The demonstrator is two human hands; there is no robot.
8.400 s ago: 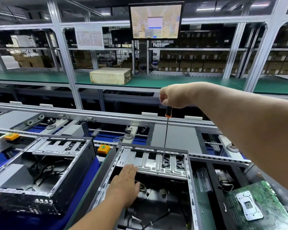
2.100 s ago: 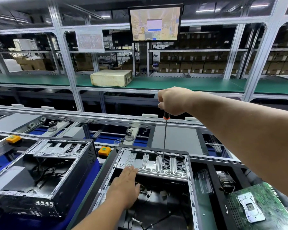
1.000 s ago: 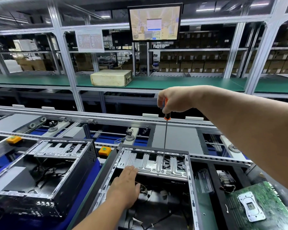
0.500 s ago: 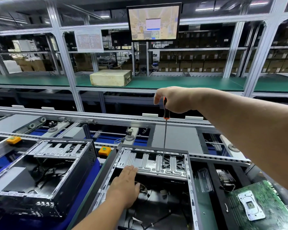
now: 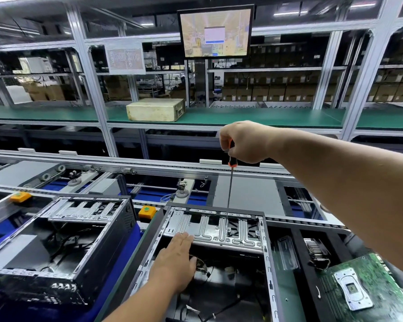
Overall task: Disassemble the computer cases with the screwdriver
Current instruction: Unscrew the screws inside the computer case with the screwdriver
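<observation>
An open black computer case (image 5: 268, 259) lies in front of me with a silver drive bracket (image 5: 214, 230) across its far end. My right hand (image 5: 244, 141) grips the orange and black handle of a long screwdriver (image 5: 229, 191). The tool stands nearly upright, its tip down on the bracket near the right side. My left hand (image 5: 175, 259) rests flat, fingers straight, on the bracket's near left edge and the case interior. A second open case (image 5: 107, 242) sits to the left on a blue mat.
A green circuit board (image 5: 379, 275) with a silver socket plate lies at the right, beside a black heatsink (image 5: 316, 251). Orange buttons (image 5: 147, 211) sit on the conveyor rail. A beige box (image 5: 156, 110) stands on the green shelf behind, under a monitor (image 5: 215, 31).
My right hand's fingers have shifted round the screwdriver handle, showing more orange, while the tip stays at the same spot on the bracket. My left hand has not moved.
</observation>
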